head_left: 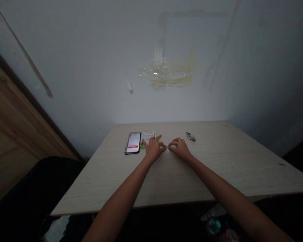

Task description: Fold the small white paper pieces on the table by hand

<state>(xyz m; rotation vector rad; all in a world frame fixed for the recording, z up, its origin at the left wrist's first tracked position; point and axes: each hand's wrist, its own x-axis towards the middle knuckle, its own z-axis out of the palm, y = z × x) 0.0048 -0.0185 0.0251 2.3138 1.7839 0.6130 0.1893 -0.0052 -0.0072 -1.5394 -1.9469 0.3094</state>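
Observation:
Close together above the middle of the table, both my hands pinch at a small pale piece (167,151) that looks like paper or a sticker. My left hand (154,148) has thumb and forefinger together at its left side, while its other fingers spread over a colourful printed sheet (148,135). My right hand (179,148) holds thumb and forefinger together at the piece's upper right side. The fingertips partly hide the piece, and its print is too small to read. Left of the sheet lies a phone (133,143) with its screen lit.
A small folded, dark-patterned packet (190,136) lies right of my right hand on the pale wooden table (229,161). Behind it stands a wall (91,67) with peeling tape (171,75). Below the front edge a bottle (214,225) shows dimly.

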